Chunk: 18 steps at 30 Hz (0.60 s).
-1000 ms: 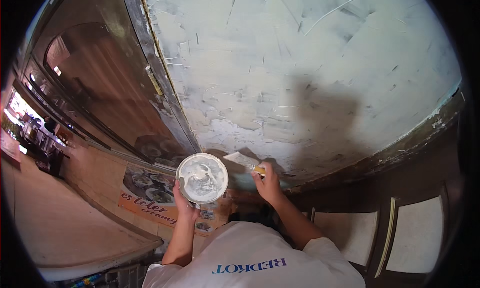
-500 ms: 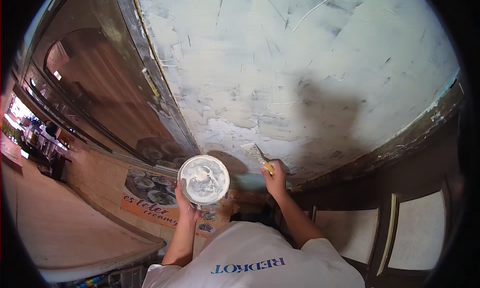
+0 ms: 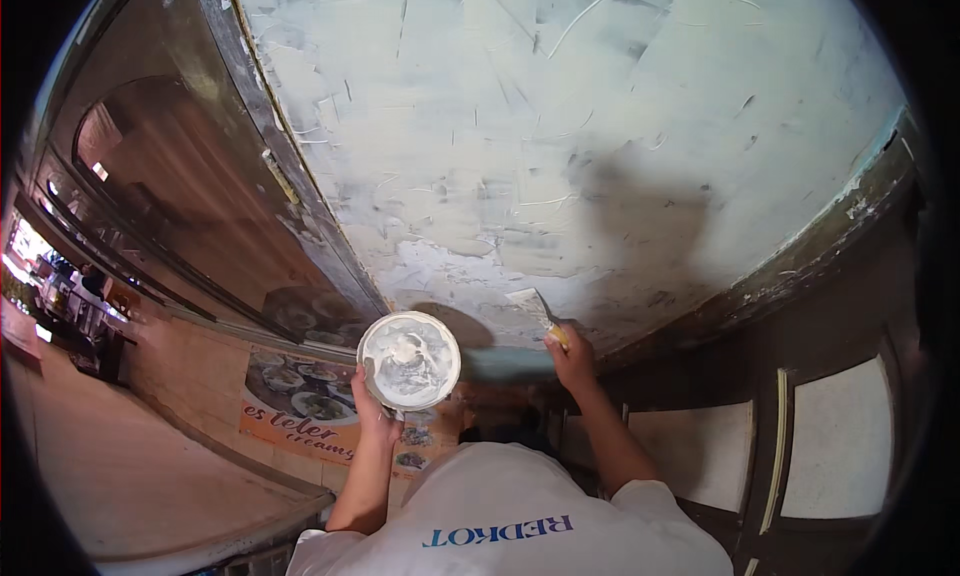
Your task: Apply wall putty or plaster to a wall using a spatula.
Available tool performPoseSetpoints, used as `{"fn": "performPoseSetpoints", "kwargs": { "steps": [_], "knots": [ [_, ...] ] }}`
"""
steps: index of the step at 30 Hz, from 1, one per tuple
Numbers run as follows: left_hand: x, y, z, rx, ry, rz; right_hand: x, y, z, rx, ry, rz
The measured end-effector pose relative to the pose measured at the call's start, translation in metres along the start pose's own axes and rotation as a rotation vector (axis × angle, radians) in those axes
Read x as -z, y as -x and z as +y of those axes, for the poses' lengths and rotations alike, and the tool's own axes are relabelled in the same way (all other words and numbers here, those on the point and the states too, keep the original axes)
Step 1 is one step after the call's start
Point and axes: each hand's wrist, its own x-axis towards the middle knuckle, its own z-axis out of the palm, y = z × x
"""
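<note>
My left hand holds a round white tub from its left and lower side, with the thumb along the rim. White putty is smeared across the inside of the tub. In my right hand is a putty knife with a yellow handle, its blade pointing up and left. White paste coats the blade, which appears close to the wall; whether it touches I cannot tell. The wall carries a streaky whitish coat, with rougher patches low down.
A dark wooden frame with a glass panel borders the wall on the left. Dark panelling with pale insets stands at right. An orange printed banner lies lower left, beside a pale tabletop-like surface.
My right hand and the putty knife have moved right and slightly down. The view has shifted a little, so the wall sits further left. My left hand keeps the tub in place.
</note>
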Motion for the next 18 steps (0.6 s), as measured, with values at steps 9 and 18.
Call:
{"fn": "performPoseSetpoints", "kwargs": {
  "steps": [9,18],
  "knots": [
    [-0.023,0.002,0.006,0.035,-0.026,-0.05,-0.008,-0.026,-0.026,-0.017,0.023,-0.017],
    [-0.017,0.006,0.014,0.037,-0.046,-0.024,0.006,-0.026,-0.001,-0.209,-0.13,-0.027]
  ]
}}
